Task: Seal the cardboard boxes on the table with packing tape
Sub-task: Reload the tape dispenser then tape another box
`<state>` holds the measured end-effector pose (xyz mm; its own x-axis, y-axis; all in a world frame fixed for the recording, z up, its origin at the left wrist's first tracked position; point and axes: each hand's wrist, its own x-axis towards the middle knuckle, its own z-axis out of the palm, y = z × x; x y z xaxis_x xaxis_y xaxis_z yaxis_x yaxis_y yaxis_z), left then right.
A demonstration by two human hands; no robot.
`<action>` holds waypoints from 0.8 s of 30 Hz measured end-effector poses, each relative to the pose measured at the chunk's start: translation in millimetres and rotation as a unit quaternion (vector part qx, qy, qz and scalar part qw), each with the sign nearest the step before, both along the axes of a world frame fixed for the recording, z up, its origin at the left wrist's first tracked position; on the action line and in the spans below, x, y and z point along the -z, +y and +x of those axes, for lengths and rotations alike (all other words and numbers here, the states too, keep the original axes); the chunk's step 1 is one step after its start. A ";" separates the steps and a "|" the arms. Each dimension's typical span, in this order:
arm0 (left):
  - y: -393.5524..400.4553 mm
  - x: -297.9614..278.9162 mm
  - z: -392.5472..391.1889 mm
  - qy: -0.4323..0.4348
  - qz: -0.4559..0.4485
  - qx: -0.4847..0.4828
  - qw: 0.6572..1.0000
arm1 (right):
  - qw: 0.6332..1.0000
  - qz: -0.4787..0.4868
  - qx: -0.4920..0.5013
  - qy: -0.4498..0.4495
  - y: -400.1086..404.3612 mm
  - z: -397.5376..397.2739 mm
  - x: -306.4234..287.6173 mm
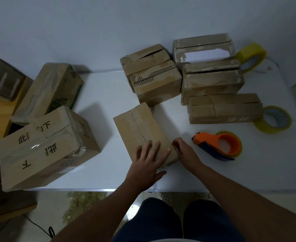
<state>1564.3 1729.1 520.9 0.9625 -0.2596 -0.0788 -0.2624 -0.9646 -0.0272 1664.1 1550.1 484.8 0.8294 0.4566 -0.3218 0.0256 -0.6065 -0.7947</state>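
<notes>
Your left hand [148,159] lies on the box [142,130]; the dispenser [218,145] sits right of your right hand [183,151] (tape rolls [272,119] beyond it).

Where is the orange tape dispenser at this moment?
In the head view, the tape dispenser lies on the white table, just right of the right hand and in front of a yellow tape roll.
</notes>
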 end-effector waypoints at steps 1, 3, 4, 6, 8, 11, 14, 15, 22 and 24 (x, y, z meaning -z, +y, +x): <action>0.1 -0.5 0.5 0.007 -0.001 -0.003 1.000 | 1.000 -0.022 -0.020 0.003 -1.1 1.4 1.6; 1.3 -0.7 0.7 0.017 -0.003 -0.006 1.000 | 0.997 -0.054 -0.056 -0.004 -5.9 -3.0 4.7; 1.8 -1.0 0.5 0.020 -0.005 -0.007 1.000 | 0.996 -0.059 -0.061 -0.019 -10.7 -8.1 5.0; 1.9 -1.8 0.2 0.020 -0.007 -0.006 1.000 | 0.996 -0.048 -0.032 -0.074 -23.8 -21.2 2.1; 1.6 -1.6 -0.1 0.015 -0.009 -0.007 1.000 | 0.992 -0.018 0.013 -0.125 -33.0 -33.5 -7.5; 1.2 -1.1 -0.1 0.012 -0.012 -0.007 1.000 | 0.986 -0.008 0.005 -0.164 -27.5 -46.1 -22.1; 0.3 -1.6 0.2 0.014 -0.011 -0.012 1.000 | 0.989 -0.052 -0.036 -0.135 -14.2 -45.8 -30.9; -0.2 -2.3 0.9 0.015 -0.010 -0.018 1.000 | 0.990 -0.053 -0.055 -0.116 -11.8 -43.4 -35.4; 0.3 -5.0 1.2 0.020 -0.009 -0.014 1.000 | 0.982 -0.107 -0.155 -0.004 -26.9 -8.4 -55.5; 2.4 -5.4 1.1 0.016 -0.010 -0.004 1.000 | 0.977 -0.117 -0.179 -0.020 -40.9 -1.9 -57.5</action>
<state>1565.4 1731.5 526.3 0.9614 -0.2546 -0.1039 -0.2559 -0.9667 0.0008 1662.1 1509.3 542.3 0.6443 0.6374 -0.4226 0.2982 -0.7182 -0.6287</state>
